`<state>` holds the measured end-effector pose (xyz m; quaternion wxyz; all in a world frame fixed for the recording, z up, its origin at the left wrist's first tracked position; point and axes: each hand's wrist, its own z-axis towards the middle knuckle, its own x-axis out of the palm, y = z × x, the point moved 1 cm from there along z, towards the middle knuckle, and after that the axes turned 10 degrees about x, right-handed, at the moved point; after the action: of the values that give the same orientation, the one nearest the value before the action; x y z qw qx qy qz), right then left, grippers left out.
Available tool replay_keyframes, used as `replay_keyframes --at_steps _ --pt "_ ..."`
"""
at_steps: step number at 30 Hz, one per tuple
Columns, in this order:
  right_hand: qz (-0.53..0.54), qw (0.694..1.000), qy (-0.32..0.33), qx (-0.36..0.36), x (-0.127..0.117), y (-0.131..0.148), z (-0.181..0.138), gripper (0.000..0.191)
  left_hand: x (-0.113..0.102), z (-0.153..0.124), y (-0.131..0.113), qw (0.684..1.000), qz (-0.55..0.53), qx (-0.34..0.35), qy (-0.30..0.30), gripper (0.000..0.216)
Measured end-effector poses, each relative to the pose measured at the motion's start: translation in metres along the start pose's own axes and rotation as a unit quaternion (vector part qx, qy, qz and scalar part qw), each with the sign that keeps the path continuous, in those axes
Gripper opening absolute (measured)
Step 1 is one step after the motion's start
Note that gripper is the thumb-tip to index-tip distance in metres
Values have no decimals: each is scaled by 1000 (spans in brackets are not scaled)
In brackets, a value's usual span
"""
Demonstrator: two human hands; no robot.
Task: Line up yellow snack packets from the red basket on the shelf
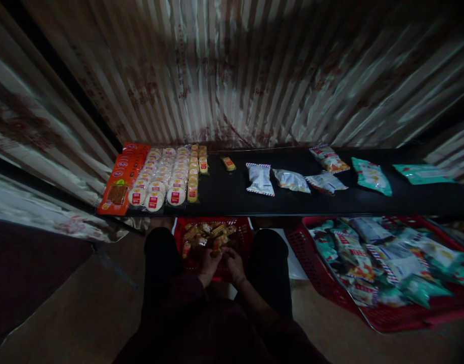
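My left hand (208, 265) and my right hand (232, 263) meet over a small red basket (243, 233) that sits between my knees. The basket holds several small yellow snack bars (207, 233). Both hands have their fingers curled around small bars at the basket's near edge; dim light hides the exact grip. Above, a black shelf (232, 194) carries rows of round white snack packs (164, 177), a column of yellow bars (194, 174) and orange packets (122, 179) at its left end.
A lone yellow bar (228, 163) lies mid-shelf. Several white, red and green bags (291, 180) are spread along the shelf's right half. A large red basket (319, 275) full of bags stands on the floor at right. Corrugated metal wall (232, 76) behind.
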<state>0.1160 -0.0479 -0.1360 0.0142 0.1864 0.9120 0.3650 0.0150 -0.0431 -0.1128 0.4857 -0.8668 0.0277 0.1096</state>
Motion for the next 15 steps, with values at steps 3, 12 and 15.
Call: replay_keyframes --at_steps 3,12,15 --pt "-11 1000 4 -26 4 2 -8 39 -4 -6 -5 999 -37 -11 5 22" --pt "-81 991 2 -105 9 11 -27 31 -15 -16 -15 993 -108 -44 10 20" --pt "-87 988 -5 -129 8 12 -27 33 -16 -18 -16 989 -137 -56 27 23"
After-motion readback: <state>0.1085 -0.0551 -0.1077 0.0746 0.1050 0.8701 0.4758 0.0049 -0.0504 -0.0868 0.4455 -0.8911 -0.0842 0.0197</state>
